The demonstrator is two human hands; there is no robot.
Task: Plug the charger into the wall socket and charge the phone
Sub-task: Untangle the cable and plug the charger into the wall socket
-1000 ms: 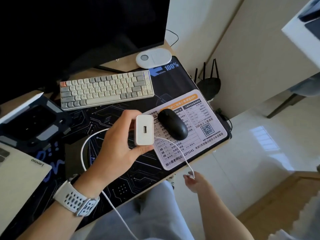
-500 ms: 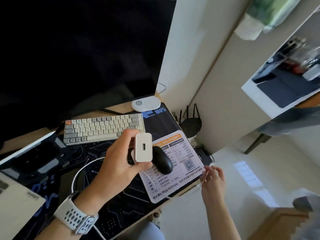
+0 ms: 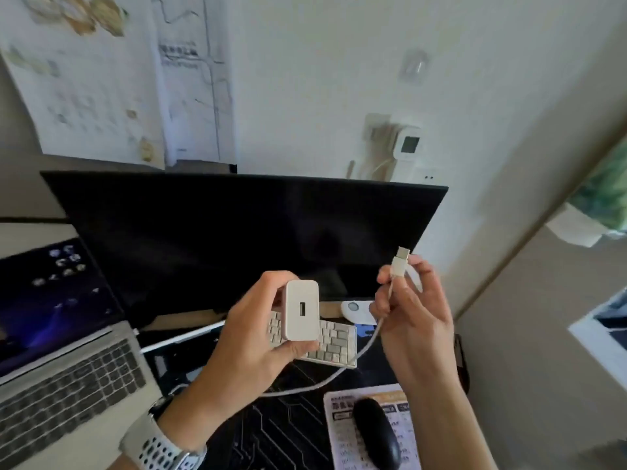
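My left hand (image 3: 247, 337) grips a white charger block (image 3: 301, 310) in front of the monitor, its USB port facing me. My right hand (image 3: 412, 320) pinches the white cable (image 3: 356, 361) just below its USB plug (image 3: 399, 261), which points up, a short way right of the charger. Plug and port are apart. The cable sags down to the desk mat. A white wall socket (image 3: 428, 176) shows above the monitor's right corner, with white devices plugged in beside it. No phone is in view.
A large dark monitor (image 3: 237, 239) fills the middle. An open laptop (image 3: 57, 351) sits at left. A white keyboard (image 3: 334, 344), a white oval device (image 3: 356, 310) and a black mouse (image 3: 376, 432) on a printed pad lie on the black desk mat (image 3: 281, 432). Papers hang on the wall.
The view has tilted up from the desk to the wall. My right hand rose from the desk edge with the cable plug, now level with the charger in my left hand.
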